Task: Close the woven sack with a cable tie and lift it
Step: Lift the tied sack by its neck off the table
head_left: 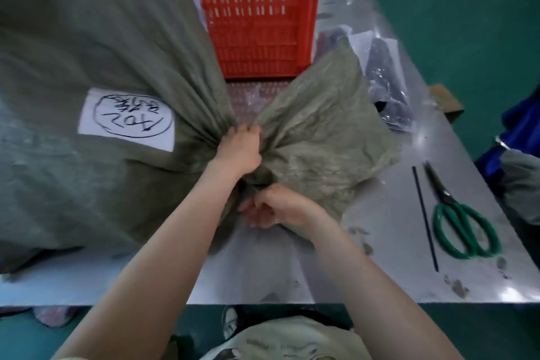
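Note:
A big grey-green woven sack (87, 38) lies on the metal table (380, 242), filling the left half of the view, with a white handwritten label (128, 118) on its side. Its mouth is gathered into a neck, and the loose end (321, 131) fans out to the right. My left hand (238, 149) is clenched around the top of the neck. My right hand (271, 207) is just below at the neck's underside, fingers curled at something dark there; whether it is a tie I cannot tell. A black cable tie (425, 219) lies loose on the table to the right.
Green-handled scissors (458, 219) lie beside the loose tie. A red plastic crate (257, 12) stands behind the sack's neck. Clear plastic bags of dark items (385, 79) sit at the back right. Another sack (286, 339) lies below the table's front edge on the green floor.

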Available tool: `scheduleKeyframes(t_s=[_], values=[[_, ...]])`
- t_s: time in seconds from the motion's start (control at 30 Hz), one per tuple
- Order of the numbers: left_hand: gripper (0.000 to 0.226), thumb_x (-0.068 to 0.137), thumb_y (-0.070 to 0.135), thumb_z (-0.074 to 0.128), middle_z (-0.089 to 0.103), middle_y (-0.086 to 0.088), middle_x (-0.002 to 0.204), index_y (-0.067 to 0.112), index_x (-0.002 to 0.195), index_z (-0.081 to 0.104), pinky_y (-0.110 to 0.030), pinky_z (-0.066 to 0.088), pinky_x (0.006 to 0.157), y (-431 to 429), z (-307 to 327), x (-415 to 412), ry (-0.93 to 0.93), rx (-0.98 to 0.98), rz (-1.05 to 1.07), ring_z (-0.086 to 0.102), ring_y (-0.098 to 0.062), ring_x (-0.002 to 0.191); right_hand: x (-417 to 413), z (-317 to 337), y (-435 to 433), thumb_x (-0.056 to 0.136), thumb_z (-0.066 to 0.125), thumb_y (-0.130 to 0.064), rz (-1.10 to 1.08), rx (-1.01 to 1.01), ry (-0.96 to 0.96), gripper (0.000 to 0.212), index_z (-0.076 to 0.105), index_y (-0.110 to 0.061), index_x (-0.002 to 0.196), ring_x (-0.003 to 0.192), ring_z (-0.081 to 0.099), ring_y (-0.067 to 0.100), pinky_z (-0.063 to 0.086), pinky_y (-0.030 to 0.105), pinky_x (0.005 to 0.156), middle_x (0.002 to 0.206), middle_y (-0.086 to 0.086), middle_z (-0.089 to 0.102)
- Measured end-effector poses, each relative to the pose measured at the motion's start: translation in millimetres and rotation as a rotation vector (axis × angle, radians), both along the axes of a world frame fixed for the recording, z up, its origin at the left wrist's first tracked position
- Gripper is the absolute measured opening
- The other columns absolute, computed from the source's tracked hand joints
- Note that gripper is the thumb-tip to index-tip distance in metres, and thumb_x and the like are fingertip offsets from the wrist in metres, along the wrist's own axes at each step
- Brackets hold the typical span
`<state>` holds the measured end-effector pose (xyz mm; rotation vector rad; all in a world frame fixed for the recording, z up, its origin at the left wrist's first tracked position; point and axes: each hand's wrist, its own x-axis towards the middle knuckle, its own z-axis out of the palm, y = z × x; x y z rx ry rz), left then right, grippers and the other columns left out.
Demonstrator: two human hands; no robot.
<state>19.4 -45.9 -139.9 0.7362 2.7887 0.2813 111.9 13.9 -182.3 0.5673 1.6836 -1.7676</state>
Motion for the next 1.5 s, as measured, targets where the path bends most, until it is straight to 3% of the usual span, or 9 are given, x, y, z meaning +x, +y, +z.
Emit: scheduleKeyframes(t_s=[0.13, 0.27, 0.4, 0.53, 0.63, 0.73, 0.93, 1.37, 1.5], values=[[0.05, 0.087, 0.004, 0.044, 0.04, -0.019, 0.136, 0.006, 0.136, 0.034, -0.042, 0.036, 0.104, -28, 5, -6, 0.169, -0.051, -0.017, 0.037, -0.036, 0.126, -24, -7, -34, 0.092, 0.046, -0.013, -0.206, -0.165, -0.072, 0.012, 0.055, -0.006, 0.095, 0.064, 0.055, 0.018, 0.053, 0.028, 0.066, 0.075, 0.009, 0.055], [0.051, 0.094, 0.017, 0.041, 0.024, -0.013, 0.152, 0.008, 0.142, 0.026, -0.036, 0.012, 0.118, -47, 2, -19, 0.222, -0.276, -0.048, 0.01, -0.031, 0.144, -42, -2, -46, 0.082, 0.056, -0.029, -0.496, -0.346, -0.062, 0.017, 0.062, -0.013, 0.088, 0.074, 0.057, 0.017, 0.05, 0.028, 0.063, 0.081, 0.005, 0.062], [0.045, 0.084, 0.012, 0.029, 0.064, -0.004, 0.113, 0.016, 0.107, 0.067, -0.025, 0.04, 0.098, -57, 6, -24, 0.51, -0.165, -0.027, 0.05, -0.022, 0.119, -53, 1, -59, 0.068, 0.066, -0.03, -0.648, -0.297, 0.044, 0.054, 0.062, -0.014, 0.119, 0.093, 0.067, 0.021, 0.051, 0.021, 0.059, 0.113, 0.008, 0.07], [0.029, 0.091, 0.008, 0.045, 0.058, -0.016, 0.122, 0.004, 0.115, 0.061, -0.032, 0.031, 0.098, -45, 24, -35, 0.231, -0.045, 0.05, 0.043, -0.03, 0.12, -62, 16, -51, 0.065, 0.064, -0.014, -0.728, -0.248, 0.145, 0.06, 0.05, -0.006, 0.123, 0.061, 0.065, 0.016, 0.052, 0.023, 0.045, 0.08, 0.005, 0.071], [0.026, 0.089, 0.013, 0.055, 0.064, -0.017, 0.12, 0.007, 0.112, 0.064, -0.033, 0.036, 0.095, -36, 51, -44, 0.196, 0.164, 0.136, 0.051, -0.033, 0.115, -76, 39, -43, 0.066, 0.065, 0.0, -0.762, -0.21, 0.301, 0.064, 0.042, -0.006, 0.125, 0.087, 0.065, 0.028, 0.057, 0.033, 0.064, 0.11, 0.019, 0.066], [0.025, 0.084, 0.018, 0.063, 0.067, -0.015, 0.116, 0.007, 0.107, 0.066, -0.03, 0.042, 0.088, -29, 81, -47, 0.119, 0.462, 0.23, 0.057, -0.03, 0.112, -87, 70, -36, 0.073, 0.06, 0.017, -0.765, -0.08, 0.49, 0.04, 0.051, -0.006, 0.104, 0.106, 0.06, 0.031, 0.052, 0.043, 0.09, 0.124, 0.022, 0.059], [0.024, 0.079, 0.018, 0.07, 0.068, -0.017, 0.11, 0.006, 0.1, 0.069, -0.03, 0.045, 0.092, -31, 147, -64, -0.026, 0.773, 0.309, 0.06, -0.029, 0.11, -132, 110, -16, 0.079, 0.055, 0.0, -0.753, 0.184, 0.685, 0.053, 0.046, -0.003, 0.131, 0.123, 0.053, 0.03, 0.041, 0.045, 0.108, 0.132, 0.018, 0.057], [0.046, 0.074, -0.002, 0.066, 0.063, -0.018, 0.118, 0.003, 0.119, 0.058, -0.034, 0.046, 0.095, -60, 250, -89, 0.087, 0.876, 0.311, 0.058, -0.029, 0.111, -198, 259, 0, 0.082, 0.05, -0.009, -0.578, 0.647, 0.991, 0.039, 0.059, -0.008, 0.121, 0.12, 0.056, 0.032, 0.045, 0.036, 0.101, 0.126, 0.017, 0.062], [0.04, 0.074, -0.002, 0.068, 0.061, -0.01, 0.085, -0.001, 0.112, 0.059, -0.028, 0.043, 0.06, -75, 246, -92, 0.046, 1.05, 0.351, 0.054, -0.018, 0.075, -213, 287, -4, 0.083, 0.06, -0.014, -0.357, 0.745, 1.077, 0.037, 0.06, -0.009, 0.12, 0.106, 0.051, 0.01, 0.041, 0.026, 0.095, 0.126, 0.009, 0.063]])
